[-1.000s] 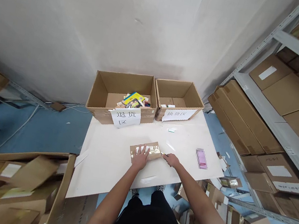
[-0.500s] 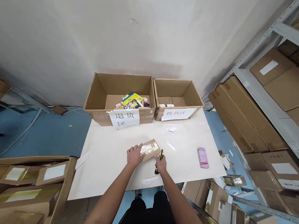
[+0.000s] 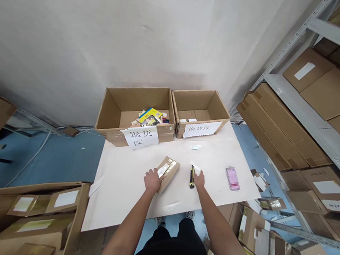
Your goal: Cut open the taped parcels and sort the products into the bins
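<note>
My left hand (image 3: 152, 180) grips the left side of a small brown cardboard box (image 3: 169, 175), its fingers curled on the edge. The box has shiny clear tape and a white label on top and sits tilted on the white table (image 3: 123, 189). To the right, my right hand (image 3: 199, 179) holds a black and yellow utility knife (image 3: 192, 177) by its side, low over the table and apart from the box. Whether the knife touches the tabletop, I cannot tell.
Behind stand two open cartons with paper signs, the left one (image 3: 139, 96) holding books and the right one (image 3: 200, 102) small items. A blurred pink object (image 3: 232, 178) lies at right. Parcels fill a large carton (image 3: 78, 216) at front left; shelving (image 3: 295, 96) stands right.
My right hand and the knife have moved right, away from the box. The box has been turned so its long side points more toward me, with my left hand still on it.
</note>
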`<move>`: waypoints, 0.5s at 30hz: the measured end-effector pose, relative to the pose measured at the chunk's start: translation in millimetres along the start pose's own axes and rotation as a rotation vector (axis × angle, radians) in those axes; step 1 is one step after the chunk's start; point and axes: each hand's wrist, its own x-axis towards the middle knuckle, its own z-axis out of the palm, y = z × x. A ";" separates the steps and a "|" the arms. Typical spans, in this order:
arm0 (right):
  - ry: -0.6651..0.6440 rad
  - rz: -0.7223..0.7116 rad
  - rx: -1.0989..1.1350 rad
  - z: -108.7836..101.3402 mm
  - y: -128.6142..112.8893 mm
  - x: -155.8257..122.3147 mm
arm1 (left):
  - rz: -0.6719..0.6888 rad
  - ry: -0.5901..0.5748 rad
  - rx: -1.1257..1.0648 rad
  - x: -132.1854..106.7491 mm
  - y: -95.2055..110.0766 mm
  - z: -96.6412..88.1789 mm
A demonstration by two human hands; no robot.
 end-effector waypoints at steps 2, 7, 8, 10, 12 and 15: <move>0.037 0.029 0.000 9.5 -7.4 -7.0 | 0.010 0.056 0.001 -6.3 4.6 8.6; -0.109 -0.173 0.112 74.3 -45.3 -42.5 | 0.032 0.162 -0.032 -20.9 22.7 19.7; -0.102 -0.198 0.087 82.4 -50.0 -47.1 | 0.045 0.142 -0.055 -21.4 22.5 18.3; -0.074 -0.215 0.015 86.3 -53.5 -50.3 | 0.081 0.059 -0.122 -19.6 15.6 11.9; -0.079 -0.208 -0.040 77.7 -51.7 -46.7 | 0.116 -0.042 -0.197 -15.7 2.2 3.9; -0.146 -0.217 -0.066 63.1 -50.7 -40.0 | 0.138 -0.115 -0.264 -12.8 -17.9 -3.8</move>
